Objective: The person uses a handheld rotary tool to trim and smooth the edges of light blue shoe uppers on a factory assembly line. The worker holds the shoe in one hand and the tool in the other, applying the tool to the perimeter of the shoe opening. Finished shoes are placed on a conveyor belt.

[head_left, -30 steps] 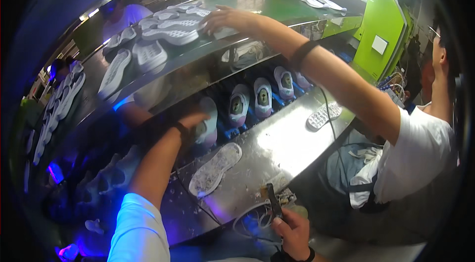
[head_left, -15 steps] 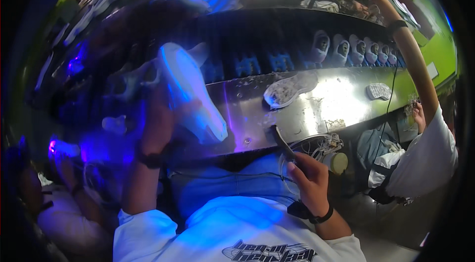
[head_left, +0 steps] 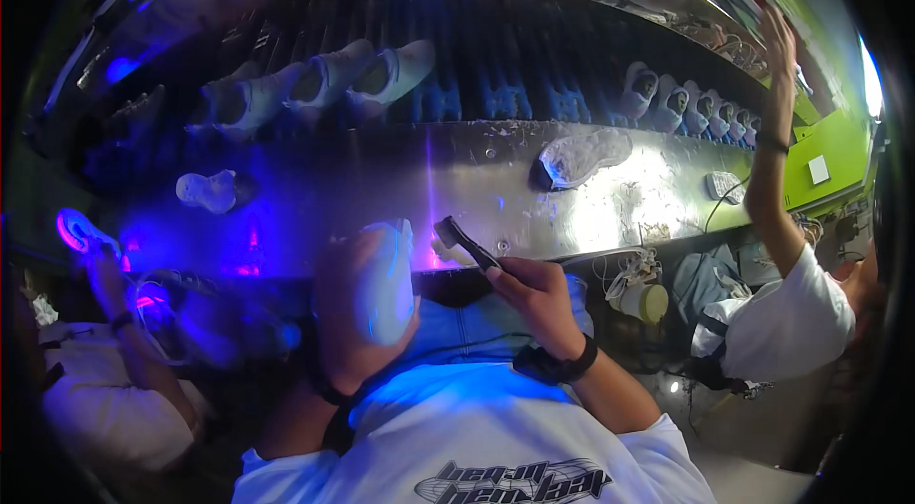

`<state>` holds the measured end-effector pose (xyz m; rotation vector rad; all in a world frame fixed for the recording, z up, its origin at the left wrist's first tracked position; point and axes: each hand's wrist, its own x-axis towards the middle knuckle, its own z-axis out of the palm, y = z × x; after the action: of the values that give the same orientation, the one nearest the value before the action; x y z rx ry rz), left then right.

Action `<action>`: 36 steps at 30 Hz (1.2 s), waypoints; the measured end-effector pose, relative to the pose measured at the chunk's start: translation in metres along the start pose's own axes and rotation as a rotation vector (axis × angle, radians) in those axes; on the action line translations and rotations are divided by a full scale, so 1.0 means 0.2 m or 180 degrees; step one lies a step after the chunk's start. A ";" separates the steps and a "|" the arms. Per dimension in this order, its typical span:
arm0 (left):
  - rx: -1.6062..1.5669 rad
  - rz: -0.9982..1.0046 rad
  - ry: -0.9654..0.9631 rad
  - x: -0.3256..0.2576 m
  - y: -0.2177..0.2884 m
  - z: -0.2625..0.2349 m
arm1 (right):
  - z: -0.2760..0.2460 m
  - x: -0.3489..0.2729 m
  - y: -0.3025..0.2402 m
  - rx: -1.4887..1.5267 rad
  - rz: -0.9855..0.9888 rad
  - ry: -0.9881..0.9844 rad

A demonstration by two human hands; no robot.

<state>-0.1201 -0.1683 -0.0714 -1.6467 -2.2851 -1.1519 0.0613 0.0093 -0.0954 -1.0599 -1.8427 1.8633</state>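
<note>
My left hand (head_left: 348, 313) grips a white shoe (head_left: 386, 277) close to my chest, its sole side turned toward me, lit blue-violet. My right hand (head_left: 536, 299) holds a small dark brush (head_left: 464, 242) by the handle, its head pointing up-left, just right of the shoe and apart from it. Both hands sit at the near edge of a long metal workbench (head_left: 477, 194). A loose sole (head_left: 581, 158) lies on the bench beyond my right hand.
White shoes (head_left: 357, 80) ride a dark ribbed conveyor (head_left: 496, 56) behind the bench, with more at the right (head_left: 681, 104). A person in a white shirt (head_left: 791, 313) on my right reaches an arm upward. Another person (head_left: 105, 352) sits at my left.
The shoe has come down from in front of the bench to my chest. My right hand has lifted the brush up beside it. The view has tilted toward my lap.
</note>
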 end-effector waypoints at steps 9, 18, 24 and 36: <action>0.0007 0.0117 0.0085 -0.21 -0.01 0.03 | 0.14 0.13 0.09 -0.0716 -0.0427 -0.0035; -0.0009 0.0134 0.0122 -0.23 -0.01 0.04 | 0.09 -0.01 0.07 -0.0279 -0.0134 -0.0561; -0.0011 0.0248 0.0206 -0.25 -0.02 0.07 | 0.07 -0.01 0.03 -0.0802 -0.0563 -0.0483; 0.0152 0.0072 0.0280 -0.27 0.01 0.08 | -0.01 -0.17 -0.06 -0.0173 0.0243 -0.1219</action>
<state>-0.0907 -0.1999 -0.1078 -1.5688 -2.2173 -1.1320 0.0826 -0.0114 -0.0737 -0.8435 -2.0927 2.1957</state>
